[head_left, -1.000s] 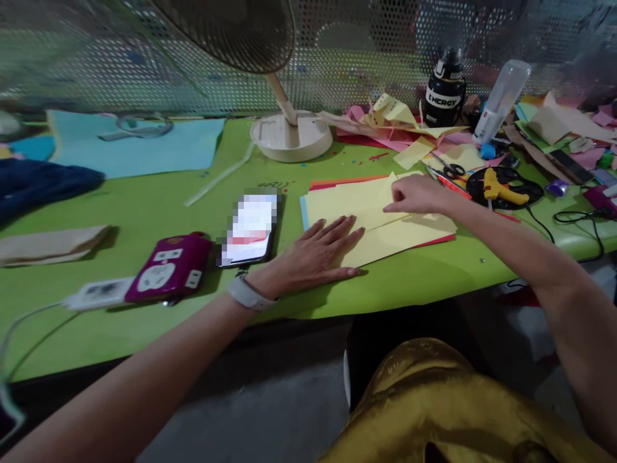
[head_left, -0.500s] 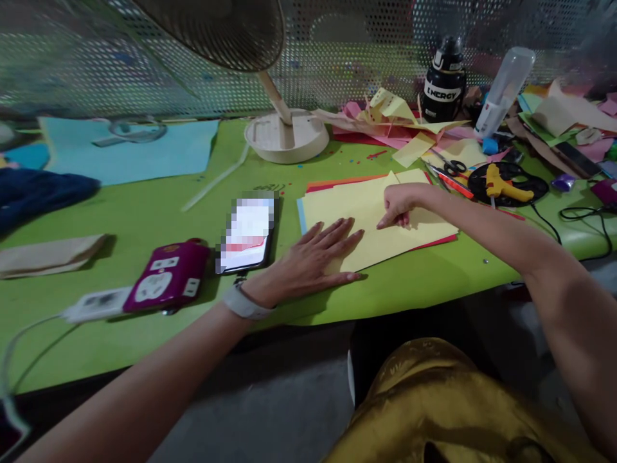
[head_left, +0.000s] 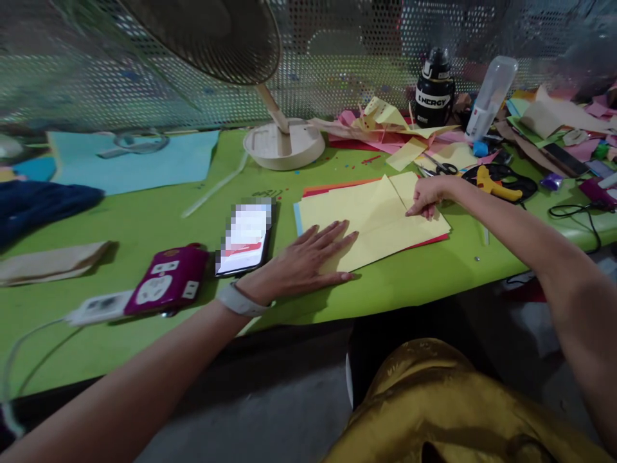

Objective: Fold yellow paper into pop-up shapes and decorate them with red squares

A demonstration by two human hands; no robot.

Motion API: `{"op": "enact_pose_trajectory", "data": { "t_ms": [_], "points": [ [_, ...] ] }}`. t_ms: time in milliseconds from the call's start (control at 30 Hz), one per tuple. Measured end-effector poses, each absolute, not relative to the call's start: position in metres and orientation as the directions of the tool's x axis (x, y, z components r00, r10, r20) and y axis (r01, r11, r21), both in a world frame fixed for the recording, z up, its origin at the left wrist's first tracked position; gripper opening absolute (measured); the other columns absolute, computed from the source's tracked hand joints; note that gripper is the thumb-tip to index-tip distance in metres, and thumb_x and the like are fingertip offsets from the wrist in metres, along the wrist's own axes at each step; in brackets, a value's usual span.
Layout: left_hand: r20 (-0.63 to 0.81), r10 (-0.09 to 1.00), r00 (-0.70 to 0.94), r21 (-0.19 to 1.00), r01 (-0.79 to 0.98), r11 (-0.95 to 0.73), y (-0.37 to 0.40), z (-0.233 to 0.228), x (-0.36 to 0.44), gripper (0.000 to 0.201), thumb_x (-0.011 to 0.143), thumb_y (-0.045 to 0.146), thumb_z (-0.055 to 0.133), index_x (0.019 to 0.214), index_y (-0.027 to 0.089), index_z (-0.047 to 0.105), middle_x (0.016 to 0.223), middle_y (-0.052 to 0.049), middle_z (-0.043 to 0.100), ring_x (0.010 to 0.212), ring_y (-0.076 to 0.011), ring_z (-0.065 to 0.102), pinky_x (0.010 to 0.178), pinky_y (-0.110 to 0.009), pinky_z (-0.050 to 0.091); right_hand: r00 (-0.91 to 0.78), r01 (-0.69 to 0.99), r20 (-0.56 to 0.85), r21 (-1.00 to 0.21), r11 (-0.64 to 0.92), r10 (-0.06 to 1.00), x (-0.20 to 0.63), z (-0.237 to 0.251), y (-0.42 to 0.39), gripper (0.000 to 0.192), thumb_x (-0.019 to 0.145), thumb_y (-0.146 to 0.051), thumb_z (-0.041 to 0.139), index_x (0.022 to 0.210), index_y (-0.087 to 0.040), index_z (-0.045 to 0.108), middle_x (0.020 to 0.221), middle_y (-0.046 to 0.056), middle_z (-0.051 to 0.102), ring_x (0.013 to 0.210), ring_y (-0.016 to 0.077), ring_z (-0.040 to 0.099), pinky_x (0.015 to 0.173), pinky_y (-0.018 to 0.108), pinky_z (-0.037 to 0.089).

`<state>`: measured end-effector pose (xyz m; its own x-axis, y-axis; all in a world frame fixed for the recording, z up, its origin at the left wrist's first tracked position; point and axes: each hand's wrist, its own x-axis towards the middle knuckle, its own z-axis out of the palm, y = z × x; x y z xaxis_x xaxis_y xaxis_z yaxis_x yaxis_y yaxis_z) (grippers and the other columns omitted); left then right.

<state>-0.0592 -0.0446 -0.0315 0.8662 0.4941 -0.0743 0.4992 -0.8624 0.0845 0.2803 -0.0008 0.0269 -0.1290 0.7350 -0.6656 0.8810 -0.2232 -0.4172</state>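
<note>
A yellow sheet of paper (head_left: pixel 380 231) lies on top of a small stack, with blue, orange and red edges showing beneath it. My left hand (head_left: pixel 311 263) is spread flat on the sheet's left part, fingers apart. Over the right part, my right hand (head_left: pixel 429 196) has its fingers curled in, one fingertip or the thumb touching the paper. Just left of it, a slanted folded edge (head_left: pixel 396 193) runs up to the top of the sheet. I see nothing inside the curled fingers.
A phone (head_left: pixel 247 238) and a purple power strip (head_left: pixel 166 280) lie to the left. Behind stand a fan (head_left: pixel 284 151) and a black bottle (head_left: pixel 432 96). Scissors (head_left: pixel 444 168), a yellow glue gun (head_left: pixel 496 186) and paper scraps (head_left: pixel 549 116) are at right.
My right hand has slid to the right over the yellow paper, uncovering more of the slanted folded edge. My left hand stays flat in place. The view has shifted slightly.
</note>
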Motion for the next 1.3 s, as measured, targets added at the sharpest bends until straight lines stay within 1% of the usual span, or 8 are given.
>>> {"op": "enact_pose_trajectory", "data": {
  "t_ms": [167,267,367,433,567,633,1000,1300],
  "points": [
    [-0.197,0.493,0.848,0.151,0.523,-0.839,-0.040,-0.014,-0.057,0.091,0.092,0.080,0.023,0.161,0.021,0.024,0.169,-0.012,0.015,0.155,-0.0312,0.019,0.124,-0.050,0.018,-0.157,0.861,-0.678,-0.450,-0.237,0.718,0.284,0.025,0.001,0.039,0.075,-0.040,0.085,0.061,-0.012,0.062,0.060,0.004,0.068,0.058,0.0112,0.066,0.040,0.018,0.028],
    [-0.272,0.505,0.819,0.239,0.566,-0.789,-0.030,0.008,-0.047,0.086,0.092,0.078,0.027,0.154,0.020,0.041,0.165,-0.011,0.031,0.150,-0.0294,0.034,0.120,-0.042,0.028,-0.163,0.845,-0.694,-0.465,-0.264,0.701,0.285,0.025,0.002,0.035,0.081,-0.033,0.082,0.062,-0.011,0.061,0.061,0.005,0.068,0.058,0.0099,0.066,0.040,0.017,0.026],
    [-0.241,0.635,0.733,0.232,0.679,-0.696,-0.017,0.027,-0.018,0.073,0.089,0.075,0.039,0.123,0.018,0.069,0.135,-0.013,0.066,0.118,-0.0300,0.064,0.099,-0.039,0.046,-0.170,0.840,-0.698,-0.472,-0.269,0.696,0.286,0.024,0.003,0.034,0.080,-0.032,0.082,0.063,-0.011,0.061,0.065,0.006,0.070,0.062,0.0117,0.068,0.041,0.017,0.027],
    [-0.201,0.725,0.659,0.218,0.752,-0.622,-0.010,0.032,0.010,0.061,0.088,0.070,0.044,0.095,0.017,0.074,0.103,-0.013,0.076,0.096,-0.0288,0.070,0.083,-0.037,0.049,-0.168,0.847,-0.700,-0.463,-0.262,0.694,0.287,0.023,0.003,0.036,0.076,-0.035,0.085,0.063,-0.011,0.062,0.070,0.008,0.073,0.066,0.0136,0.069,0.043,0.018,0.029],
    [-0.431,0.700,0.570,0.562,0.776,-0.285,-0.006,0.026,0.064,0.054,0.080,0.067,0.060,0.061,0.017,0.066,0.063,-0.008,0.071,0.063,-0.0191,0.067,0.065,-0.030,0.047,-0.157,0.848,-0.689,-0.462,-0.262,0.707,0.287,0.021,0.002,0.038,0.072,-0.041,0.086,0.064,-0.012,0.063,0.072,0.008,0.074,0.068,0.0145,0.069,0.043,0.018,0.030],
    [-0.519,0.652,0.553,0.629,0.764,-0.148,-0.005,0.019,0.080,0.053,0.076,0.064,0.068,0.054,0.017,0.064,0.058,-0.007,0.068,0.055,-0.0168,0.063,0.060,-0.029,0.045,-0.154,0.838,-0.689,-0.471,-0.275,0.708,0.288,0.019,0.003,0.038,0.075,-0.039,0.085,0.063,-0.012,0.062,0.067,0.006,0.072,0.065,0.0128,0.068,0.042,0.017,0.029],
    [-0.613,0.631,0.475,0.588,0.808,-0.037,0.012,-0.003,0.049,0.051,0.065,0.066,0.076,0.048,0.019,0.065,0.049,-0.003,0.057,0.047,-0.0132,0.047,0.052,-0.029,0.035,-0.177,0.786,-0.677,-0.534,-0.311,0.715,0.289,0.017,-0.001,0.033,0.083,-0.030,0.080,0.062,-0.013,0.061,0.058,0.004,0.068,0.056,0.0109,0.067,0.042,0.016,0.038],
    [-0.678,0.616,0.400,0.506,0.863,-0.003,0.008,0.001,-0.029,0.058,0.058,0.075,0.075,0.043,0.020,0.063,0.044,-0.003,0.054,0.043,-0.0127,0.045,0.047,-0.028,0.037,-0.191,0.755,-0.642,-0.579,-0.307,0.742,0.295,0.003,0.001,0.034,0.074,-0.037,0.086,0.064,-0.014,0.063,0.060,0.004,0.069,0.059,0.0142,0.068,0.058,0.024,0.057]
  ]
}}
